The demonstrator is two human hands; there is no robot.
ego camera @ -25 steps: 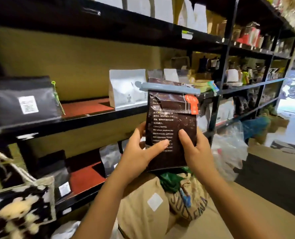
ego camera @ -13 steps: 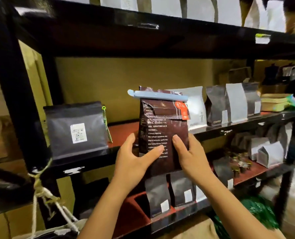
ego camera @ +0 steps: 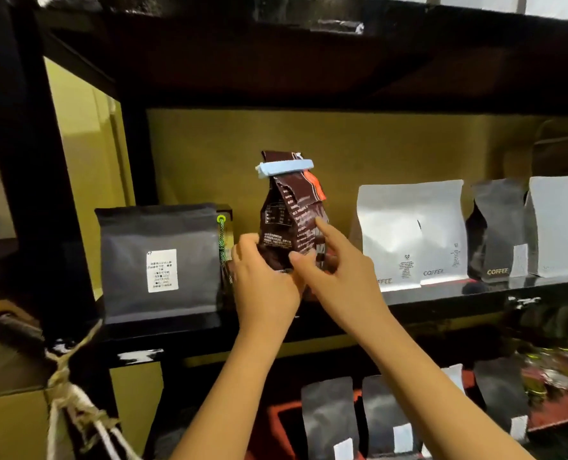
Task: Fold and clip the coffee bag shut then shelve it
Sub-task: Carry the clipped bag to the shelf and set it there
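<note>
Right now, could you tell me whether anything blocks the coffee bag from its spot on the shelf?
Nothing visible does: the coffee bag stands in the gap between the dark grey bag and the white bag, both hands on it.

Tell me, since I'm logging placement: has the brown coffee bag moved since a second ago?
Yes. The brown coffee bag went from in front of the rack into the shelf gap between the black bag and white bag.

Black shelf (ego camera: 442, 302) carries coffee bag (ego camera: 292, 220), dark pouch (ego camera: 159, 263), white pouch (ego camera: 412, 234).
</note>
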